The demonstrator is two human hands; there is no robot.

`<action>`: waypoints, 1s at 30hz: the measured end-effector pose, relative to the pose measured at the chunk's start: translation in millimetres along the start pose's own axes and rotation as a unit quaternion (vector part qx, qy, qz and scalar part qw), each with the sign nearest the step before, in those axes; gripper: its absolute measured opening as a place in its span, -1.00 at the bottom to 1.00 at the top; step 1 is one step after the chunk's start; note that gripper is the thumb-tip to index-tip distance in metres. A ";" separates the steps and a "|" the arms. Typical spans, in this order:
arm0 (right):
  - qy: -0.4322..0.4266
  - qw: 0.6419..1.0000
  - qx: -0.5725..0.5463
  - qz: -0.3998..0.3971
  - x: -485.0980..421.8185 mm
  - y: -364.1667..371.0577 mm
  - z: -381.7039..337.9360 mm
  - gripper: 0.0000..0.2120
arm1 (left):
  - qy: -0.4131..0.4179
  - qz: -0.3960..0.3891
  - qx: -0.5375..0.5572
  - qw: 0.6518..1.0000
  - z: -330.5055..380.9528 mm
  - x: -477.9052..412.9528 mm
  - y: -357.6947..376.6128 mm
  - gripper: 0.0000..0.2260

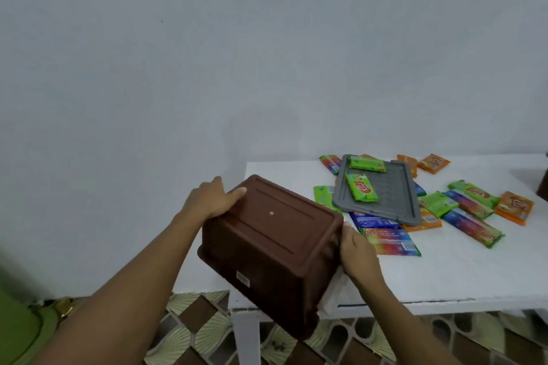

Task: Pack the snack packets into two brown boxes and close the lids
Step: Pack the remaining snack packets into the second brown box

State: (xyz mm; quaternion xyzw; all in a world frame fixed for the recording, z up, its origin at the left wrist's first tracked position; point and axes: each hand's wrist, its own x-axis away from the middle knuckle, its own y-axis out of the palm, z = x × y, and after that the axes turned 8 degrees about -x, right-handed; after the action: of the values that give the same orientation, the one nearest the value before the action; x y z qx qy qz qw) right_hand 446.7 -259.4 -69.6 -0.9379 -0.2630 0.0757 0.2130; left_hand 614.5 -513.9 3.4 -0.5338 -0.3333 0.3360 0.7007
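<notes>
The person is holding a brown box [272,234] upside down in both hands, its ribbed base facing up towards the camera and tilting down towards the near left, over the near left corner of the white table [444,270]. The left hand [207,198] is gripping the far left corner of the box, with the thumb [237,191] lying flat on the base and the other fingers curling over the far side, out of sight. The right hand [358,252] is clasping the right wall of the box; its back is facing the camera and its fingers are wrapping round the wall, so how far they are spreading cannot be told. A grey lid [394,187] is lying on the table beyond the box, carrying two green packets [362,187]. Other snack packets in green, orange, blue and rainbow colours are lying loose around the lid, and a rainbow packet [391,241] is sitting just beside the right hand.
</notes>
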 end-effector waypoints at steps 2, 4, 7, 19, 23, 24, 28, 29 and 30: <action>0.007 0.998 0.049 -0.041 -5.0 -3.9 -15.2 -0.53 | -0.020 -0.110 0.151 0.982 -8.3 0.1 2.5 -0.34; 0.027 0.992 0.090 -0.086 -11.3 -13.0 -32.8 -0.50 | -0.017 -0.190 0.260 0.947 -12.1 8.1 1.4 -0.43; 0.100 0.989 -0.001 -0.110 -15.6 -28.2 -60.3 -0.40 | 0.006 -0.185 0.307 0.933 -11.7 17.4 -4.7 -0.40; 0.115 0.871 -0.476 0.039 -21.6 -59.2 -91.7 -0.67 | -0.055 -0.042 0.696 0.714 -14.6 26.6 -25.8 -0.44; 0.147 0.917 -0.372 0.018 -25.7 -60.0 -64.5 -0.75 | -0.049 -0.092 0.614 0.782 -13.1 31.3 5.2 -0.72; 0.152 0.927 -0.344 0.014 -27.1 -61.3 -57.7 -0.77 | -0.049 -0.090 0.593 0.799 -13.0 31.2 10.3 -0.77; 0.170 0.942 -0.289 0.009 -29.9 -64.8 -36.7 -0.79 | -0.061 -0.046 0.504 0.860 -10.4 28.4 21.1 -0.86; 0.170 0.944 -0.281 0.007 -29.8 -65.5 -33.1 -0.81 | -0.065 -0.042 0.491 0.868 -10.0 28.6 23.2 -0.89; 0.167 0.948 -0.271 0.004 -29.8 -65.9 -31.0 -0.81 | -0.066 -0.042 0.484 0.872 -9.6 28.7 25.8 -0.90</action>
State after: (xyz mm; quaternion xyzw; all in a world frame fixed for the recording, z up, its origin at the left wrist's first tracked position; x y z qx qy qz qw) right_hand 398.9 -235.4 -12.0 -0.9606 -0.2301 -0.1555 -0.0088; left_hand 635.3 -489.9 -20.6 -0.0903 -0.1970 0.4602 0.8610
